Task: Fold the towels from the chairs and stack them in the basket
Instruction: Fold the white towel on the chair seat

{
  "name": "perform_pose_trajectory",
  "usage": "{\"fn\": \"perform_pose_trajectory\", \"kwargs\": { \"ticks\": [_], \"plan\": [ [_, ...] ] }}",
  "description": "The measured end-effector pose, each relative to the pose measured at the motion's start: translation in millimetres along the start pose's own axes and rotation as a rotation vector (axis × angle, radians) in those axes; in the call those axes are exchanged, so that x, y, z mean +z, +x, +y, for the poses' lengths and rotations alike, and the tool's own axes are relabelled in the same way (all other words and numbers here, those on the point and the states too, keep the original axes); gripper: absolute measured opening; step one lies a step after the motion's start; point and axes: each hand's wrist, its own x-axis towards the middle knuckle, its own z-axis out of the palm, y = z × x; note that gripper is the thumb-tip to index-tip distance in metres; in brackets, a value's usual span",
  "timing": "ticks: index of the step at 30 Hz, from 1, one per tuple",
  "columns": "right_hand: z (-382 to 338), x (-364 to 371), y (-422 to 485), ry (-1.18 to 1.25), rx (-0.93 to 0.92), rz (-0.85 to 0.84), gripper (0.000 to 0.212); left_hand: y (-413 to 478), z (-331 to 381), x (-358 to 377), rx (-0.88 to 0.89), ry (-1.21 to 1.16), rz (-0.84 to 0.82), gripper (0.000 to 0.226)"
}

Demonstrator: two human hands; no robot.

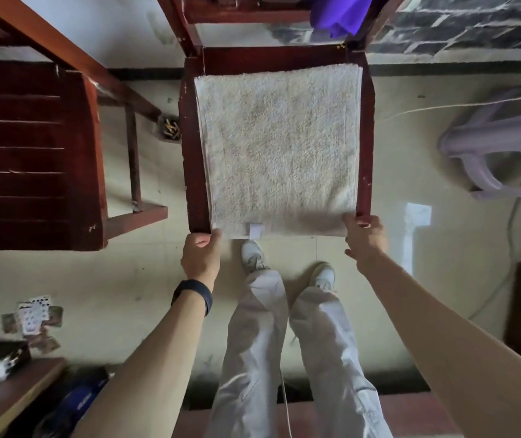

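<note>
towel [279, 150]: cream, folded flat, covers nearly the whole seat of the middle chair [191, 147]
left hand [200, 259]: grip clamped on towel's near-left corner
right hand [365, 237]: grip clamped on towel's near-right corner
purple cloth [336, 12]: draped on the chair back, far-right
second chair [31, 153]: left, apart

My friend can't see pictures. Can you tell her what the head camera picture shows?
A person's left hand and right hand hold the two near corners of a cream towel spread over the seat of a dark red wooden chair. A purple cloth hangs on the chair's back.
</note>
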Motion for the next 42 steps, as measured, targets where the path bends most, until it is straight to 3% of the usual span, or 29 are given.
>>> {"fn": "perform_pose_trajectory", "kwargs": {
  "ticks": [11,16,23,32,35,38,42],
  "plan": [
    [-9.1,-8.3,0.3,0.246,0.155,-0.103,0.030,9.9,12.4,0.1,0.019,-0.084,-0.086,0.032],
    [-18.8,-9.7,4.9,0.279,0.210,-0.119,0.021,5.9,8.2,4.7,0.039,-0.140,-0.070,0.027],
    [-19.2,2.2,5.7,0.323,0.172,-0.050,0.020,-16.4,8.4,-3.3,-0.007,-0.323,-0.073,0.017],
    [2.7,-13.0,3.6,0.493,0.219,-0.134,0.018,-20.6,8.9,-21.6,-0.216,-0.576,-0.286,0.028],
    [11.3,-14.6,4.0,0.377,0.179,-0.199,0.018,-19.7,10.6,-23.3,-0.242,-0.525,-0.364,0.021],
    [19.8,-16.6,4.9,0.261,0.067,-0.134,0.018,-18.6,8.2,-24.8,-0.195,-0.453,-0.312,0.027],
    [20.1,-32.2,-5.7,0.441,0.077,-0.096,0.014,-23.1,10.5,-41.3,-0.157,-0.466,-0.263,0.024]
  ]
}}
